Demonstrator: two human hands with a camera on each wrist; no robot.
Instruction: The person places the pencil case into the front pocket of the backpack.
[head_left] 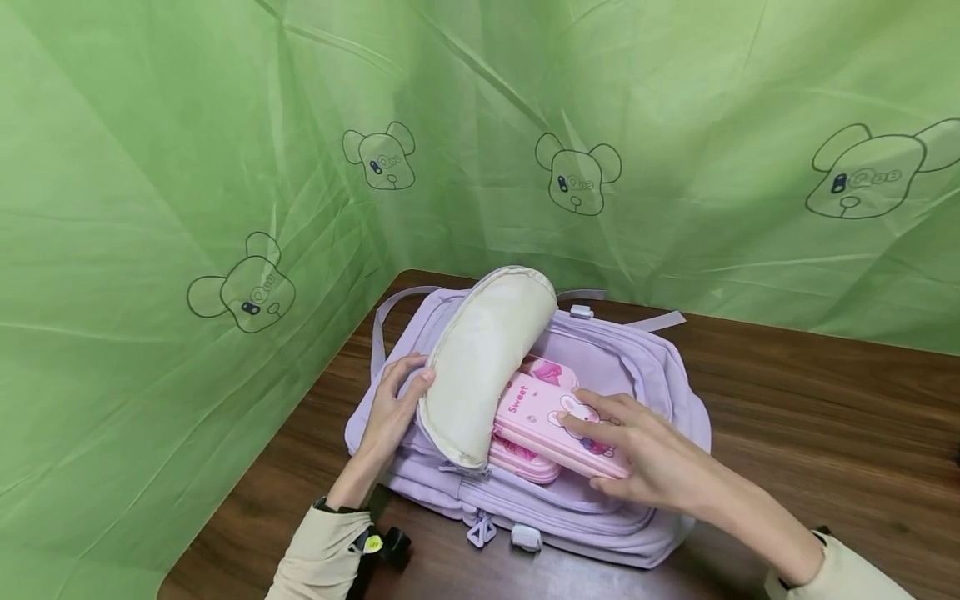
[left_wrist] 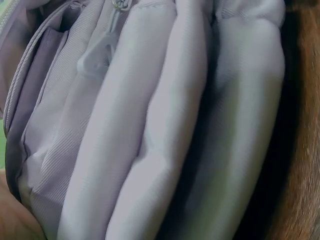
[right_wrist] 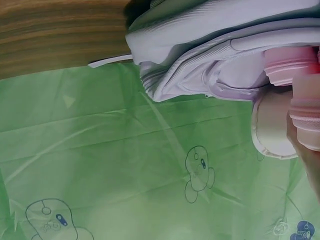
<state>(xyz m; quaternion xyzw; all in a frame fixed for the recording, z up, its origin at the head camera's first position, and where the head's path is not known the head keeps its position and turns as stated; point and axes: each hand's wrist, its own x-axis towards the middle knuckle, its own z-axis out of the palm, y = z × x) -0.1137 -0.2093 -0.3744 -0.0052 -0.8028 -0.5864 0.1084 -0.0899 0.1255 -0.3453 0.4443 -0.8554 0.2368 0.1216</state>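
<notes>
A lavender backpack (head_left: 442, 492) lies on the table with its front pocket unzipped. The pocket's flap (head_left: 480, 367) is folded back, its cream lining facing up. My left hand (head_left: 386, 412) grips the flap's left edge, thumb on the lining side. My right hand (head_left: 645, 450) holds a pink pencil case (head_left: 540, 421) printed "Sweet" and a white rabbit, fingers on top and thumb at the near edge. That case lies tilted over the pocket opening, its left end at the flap. More pink case surface (head_left: 528, 462) shows beneath and behind it; whether it is one case cannot be told.
The dark wooden table (head_left: 810, 417) extends to the right of the backpack. Green fabric walls (head_left: 480, 92) with bear-head prints close off the back and left. A zipper pull (head_left: 482, 531) and a strap buckle (head_left: 527, 537) hang at the backpack's near side.
</notes>
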